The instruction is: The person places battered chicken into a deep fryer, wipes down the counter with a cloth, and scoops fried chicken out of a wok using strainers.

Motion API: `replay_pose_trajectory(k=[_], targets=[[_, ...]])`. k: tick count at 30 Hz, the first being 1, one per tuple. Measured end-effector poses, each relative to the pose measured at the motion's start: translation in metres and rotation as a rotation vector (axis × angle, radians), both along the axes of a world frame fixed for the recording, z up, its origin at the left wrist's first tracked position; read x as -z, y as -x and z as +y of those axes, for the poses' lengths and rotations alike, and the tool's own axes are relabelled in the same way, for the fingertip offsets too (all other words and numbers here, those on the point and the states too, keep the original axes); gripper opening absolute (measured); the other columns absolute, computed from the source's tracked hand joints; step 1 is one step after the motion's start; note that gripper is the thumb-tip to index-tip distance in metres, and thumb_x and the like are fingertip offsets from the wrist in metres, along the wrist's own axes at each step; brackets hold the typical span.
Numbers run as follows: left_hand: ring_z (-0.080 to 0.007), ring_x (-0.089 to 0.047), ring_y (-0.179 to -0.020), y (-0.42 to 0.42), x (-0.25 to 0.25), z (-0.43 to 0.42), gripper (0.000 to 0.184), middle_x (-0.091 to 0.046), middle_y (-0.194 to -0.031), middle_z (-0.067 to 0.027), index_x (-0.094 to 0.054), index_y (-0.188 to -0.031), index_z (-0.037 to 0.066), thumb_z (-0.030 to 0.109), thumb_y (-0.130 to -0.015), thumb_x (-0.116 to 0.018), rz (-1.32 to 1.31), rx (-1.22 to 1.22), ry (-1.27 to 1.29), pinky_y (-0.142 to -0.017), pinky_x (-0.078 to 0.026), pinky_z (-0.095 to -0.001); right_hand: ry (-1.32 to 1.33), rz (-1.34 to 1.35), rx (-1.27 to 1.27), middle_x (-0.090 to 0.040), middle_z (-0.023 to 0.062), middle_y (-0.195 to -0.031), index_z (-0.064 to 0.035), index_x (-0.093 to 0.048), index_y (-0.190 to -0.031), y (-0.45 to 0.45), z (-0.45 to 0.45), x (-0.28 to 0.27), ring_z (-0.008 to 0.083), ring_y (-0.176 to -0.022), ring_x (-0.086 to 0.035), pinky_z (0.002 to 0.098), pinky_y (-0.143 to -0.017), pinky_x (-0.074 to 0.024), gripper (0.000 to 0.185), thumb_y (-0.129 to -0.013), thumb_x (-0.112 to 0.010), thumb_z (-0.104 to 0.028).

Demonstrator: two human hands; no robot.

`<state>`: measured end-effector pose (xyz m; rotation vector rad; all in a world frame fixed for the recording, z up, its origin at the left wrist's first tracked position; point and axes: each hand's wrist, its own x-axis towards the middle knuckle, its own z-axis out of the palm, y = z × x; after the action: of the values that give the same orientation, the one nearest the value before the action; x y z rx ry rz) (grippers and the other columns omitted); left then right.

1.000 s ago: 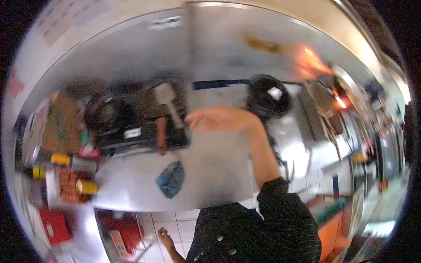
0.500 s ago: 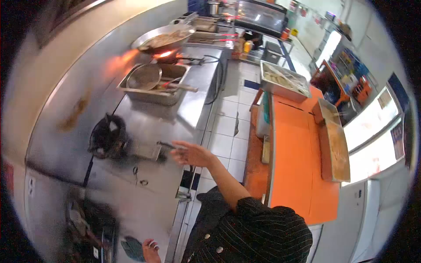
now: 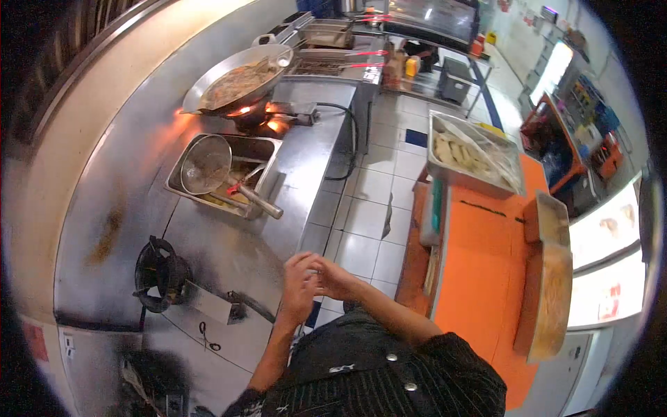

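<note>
My left hand and my right hand meet in front of my body, over the front edge of the steel counter. The left hand's fingers are loosely bent and lie over the right hand's fingers, hiding most of them. No object shows between the hands. To their left on the counter is a black burner ring, with a dark burner pipe closer to the hands. A pair of scissors seems to lie on the counter nearby.
A large wok of food sits over a lit burner. Before it, a steel pan holds a strainer. Right of the aisle, an orange table bears a food tray and long metal containers.
My right hand has left the area by the burner pipe and drawn back toward my body. My left hand has risen from the lower counter to meet it. The view has shifted.
</note>
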<state>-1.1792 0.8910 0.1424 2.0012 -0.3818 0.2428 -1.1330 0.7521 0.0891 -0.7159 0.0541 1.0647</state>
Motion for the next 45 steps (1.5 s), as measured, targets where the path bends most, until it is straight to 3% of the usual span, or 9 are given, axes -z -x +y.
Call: replay_pose_trajectory(k=[2, 6, 9, 14, 17, 24, 32, 38, 45], targets=[[-0.0283, -0.043, -0.121, -0.05, 0.004, -0.033, 0.042, -0.045, -0.13, -0.0191, -0.045, -0.131, 0.003, 0.025, -0.095, -0.043, -0.097, 0.005, -0.377, -0.099, -0.034, -0.0401, -0.064, 0.116, 0.274, -0.055, 0.0114, -0.124, -0.0059, -0.04, -0.136, -0.018, -0.019, -0.035, 0.0251, -0.109, -0.055, 0.0398, -0.095, -0.0428, 0.062, -0.096, -0.037, -0.053], [-0.026, -0.045, -0.12, -0.137, 0.061, -0.064, 0.048, -0.045, -0.133, -0.017, -0.04, -0.136, 0.002, 0.031, -0.098, -0.038, 0.014, -0.087, -0.106, -0.098, -0.036, -0.039, 0.003, 0.168, 0.308, -0.051, 0.0152, -0.129, -0.0054, -0.034, -0.14, -0.081, -0.075, -0.057, 0.0274, -0.113, -0.054, 0.0413, -0.099, -0.0401, 0.062, -0.097, -0.032, -0.051], [-0.028, -0.047, -0.119, -0.196, 0.121, -0.063, 0.06, -0.044, -0.133, -0.015, -0.03, -0.141, 0.005, 0.047, -0.099, -0.034, 0.957, 0.197, 0.589, -0.1, -0.037, -0.0375, 0.011, -0.135, 0.405, -0.044, 0.0238, -0.134, -0.001, -0.03, -0.141, -0.143, -0.105, -0.078, 0.0312, -0.122, -0.048, 0.0408, -0.103, -0.0383, 0.063, -0.096, -0.039, -0.044], [-0.0222, -0.044, -0.124, -0.279, 0.02, -0.086, 0.056, -0.041, -0.137, -0.0095, -0.033, -0.14, 0.006, 0.044, -0.099, -0.036, 1.107, 0.34, 0.774, -0.103, -0.036, -0.0369, 0.173, -0.393, 0.359, -0.052, 0.0179, -0.127, -0.0019, -0.038, -0.137, -0.31, -0.124, -0.091, 0.0255, -0.116, -0.053, 0.0353, -0.096, -0.0423, 0.05, -0.098, -0.041, -0.034], [-0.0198, -0.046, -0.121, -0.363, -0.002, -0.076, 0.046, -0.045, -0.132, -0.0098, -0.038, -0.136, 0.003, 0.032, -0.1, -0.04, 0.81, 0.509, 0.42, -0.102, -0.036, -0.034, 0.448, -0.615, 0.384, -0.057, 0.0152, -0.12, -0.0012, -0.047, -0.129, -0.426, -0.137, -0.084, 0.0232, -0.106, -0.059, 0.0333, -0.09, -0.045, 0.041, -0.098, -0.042, -0.029], [-0.0181, -0.052, -0.113, -0.53, -0.007, -0.077, 0.036, -0.055, -0.119, -0.0096, -0.047, -0.128, 0.001, 0.023, -0.1, -0.04, 0.765, 0.195, 0.489, -0.098, -0.04, -0.0319, 0.695, -0.705, 0.462, -0.063, 0.0074, -0.109, -0.005, -0.055, -0.121, -0.669, -0.238, -0.068, 0.0137, -0.089, -0.062, 0.028, -0.079, -0.0475, 0.03, -0.097, -0.048, -0.023], [-0.0161, -0.061, -0.091, -0.648, 0.137, -0.108, 0.036, -0.061, -0.105, -0.0081, -0.054, -0.118, 0.007, 0.034, -0.1, -0.038, 1.088, -0.365, 0.815, -0.078, -0.049, -0.0279, 1.307, -1.012, 0.58, -0.067, 0.0132, -0.094, 0.0006, -0.062, -0.105, -0.92, -0.352, -0.024, 0.0208, -0.081, -0.064, 0.0302, -0.074, -0.0491, 0.03, -0.092, -0.056, -0.026], [-0.0138, -0.061, -0.075, -0.71, 0.188, -0.174, 0.035, -0.064, -0.096, -0.0047, -0.059, -0.111, 0.007, 0.035, -0.098, -0.041, 0.961, -1.003, 0.983, -0.059, -0.043, -0.0235, 1.409, -1.674, 0.006, -0.063, 0.0221, -0.104, -0.0004, -0.063, -0.107, -1.065, -0.348, 0.047, 0.0319, -0.091, -0.064, 0.0406, -0.078, -0.0509, 0.039, -0.082, -0.064, -0.031], [-0.0093, -0.044, -0.065, -0.794, 0.117, -0.255, 0.034, -0.057, -0.083, 0.003, -0.06, -0.105, 0.009, 0.038, -0.095, -0.046, 0.965, -1.184, 0.988, -0.06, -0.034, -0.0226, 1.007, -1.371, -0.719, -0.062, 0.0176, -0.086, -0.0026, -0.058, -0.096, -1.138, -0.327, 0.098, 0.0378, -0.073, -0.06, 0.0477, -0.067, -0.0487, 0.041, -0.08, -0.066, -0.039]])
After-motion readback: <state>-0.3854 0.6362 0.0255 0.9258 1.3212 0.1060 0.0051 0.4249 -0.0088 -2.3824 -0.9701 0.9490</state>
